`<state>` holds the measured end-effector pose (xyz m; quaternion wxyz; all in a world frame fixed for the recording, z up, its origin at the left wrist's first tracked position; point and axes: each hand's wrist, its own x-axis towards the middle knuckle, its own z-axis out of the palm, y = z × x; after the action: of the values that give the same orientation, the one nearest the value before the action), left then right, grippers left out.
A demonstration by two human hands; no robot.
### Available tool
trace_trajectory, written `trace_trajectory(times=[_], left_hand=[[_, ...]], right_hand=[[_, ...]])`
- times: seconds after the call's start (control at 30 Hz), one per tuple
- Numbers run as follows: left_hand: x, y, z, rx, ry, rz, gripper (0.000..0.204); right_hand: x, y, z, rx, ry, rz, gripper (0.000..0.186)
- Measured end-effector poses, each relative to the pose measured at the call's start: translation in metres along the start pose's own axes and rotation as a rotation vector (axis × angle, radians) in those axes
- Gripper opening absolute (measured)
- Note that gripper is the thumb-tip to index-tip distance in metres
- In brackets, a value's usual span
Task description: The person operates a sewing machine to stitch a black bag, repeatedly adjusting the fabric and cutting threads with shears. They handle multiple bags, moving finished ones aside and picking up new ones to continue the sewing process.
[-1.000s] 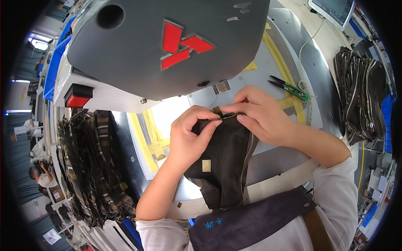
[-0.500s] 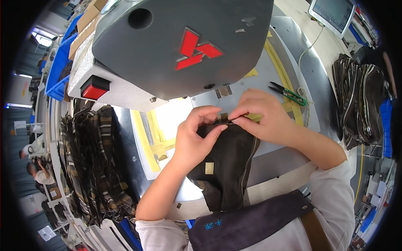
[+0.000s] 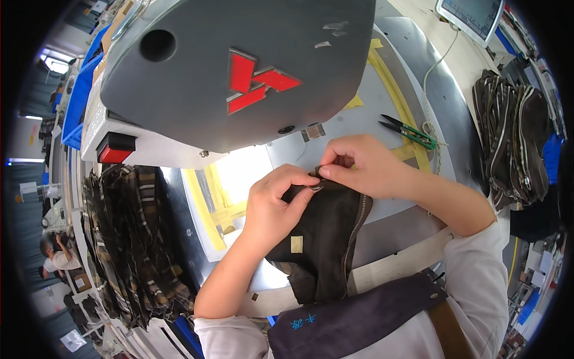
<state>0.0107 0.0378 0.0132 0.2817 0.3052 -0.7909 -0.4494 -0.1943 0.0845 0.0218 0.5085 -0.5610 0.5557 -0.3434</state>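
Between my hands hangs a dark brown fabric piece (image 3: 320,227) with a metal zipper (image 3: 357,226) down its right side and a small pale yellow patch on it. My left hand (image 3: 281,194) pinches its upper edge between thumb and forefinger. Close beside it, my right hand (image 3: 353,164) pinches the same edge near a small tab, most of which my fingers hide. The lower end of the fabric reaches down over the table's near edge toward my apron (image 3: 359,317).
A grey sewing machine head (image 3: 197,90) with a red emblem stands ahead. Green-handled thread snips (image 3: 412,131) lie on the plate at right. Striped fabric pieces (image 3: 137,239) are heaped at left. Zippered dark pieces (image 3: 511,137) are stacked far right, below a screen (image 3: 472,18).
My right hand has shifted slightly left and down, its fingers now more curled at the fabric edge. My left hand has moved slightly down. The view has shifted a little.
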Motion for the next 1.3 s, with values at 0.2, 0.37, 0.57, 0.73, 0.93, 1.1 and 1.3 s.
trace_trajectory(times=[0.2, 0.37, 0.57, 0.73, 0.93, 1.1, 1.3], left_hand=[[0.000, -0.003, 0.000, -0.074, 0.029, -0.218, 0.011], [0.000, 0.001, 0.001, -0.127, 0.033, -0.225, 0.010], [-0.001, -0.005, 0.009, 0.365, 0.177, 0.325, 0.023], [0.003, -0.006, 0.000, 0.554, 0.169, 0.620, 0.017], [0.005, 0.002, 0.007, 0.327, 0.118, 0.281, 0.014], [0.005, 0.002, -0.002, -0.141, -0.031, -0.304, 0.014], [0.003, 0.009, -0.001, -0.015, -0.035, -0.278, 0.013]], right_hand=[[-0.009, 0.001, 0.001, -0.157, -0.022, -0.183, 0.010], [-0.012, 0.005, 0.003, 0.030, 0.016, -0.036, 0.010], [-0.009, 0.000, 0.010, -0.071, 0.100, -0.041, 0.007], [-0.009, -0.001, 0.008, -0.009, 0.107, 0.079, 0.010], [-0.011, 0.002, 0.010, -0.186, 0.162, -0.156, 0.011], [-0.016, 0.004, 0.010, -0.245, 0.130, -0.240, 0.010], [-0.010, 0.003, 0.011, -0.285, 0.124, -0.246, 0.010]])
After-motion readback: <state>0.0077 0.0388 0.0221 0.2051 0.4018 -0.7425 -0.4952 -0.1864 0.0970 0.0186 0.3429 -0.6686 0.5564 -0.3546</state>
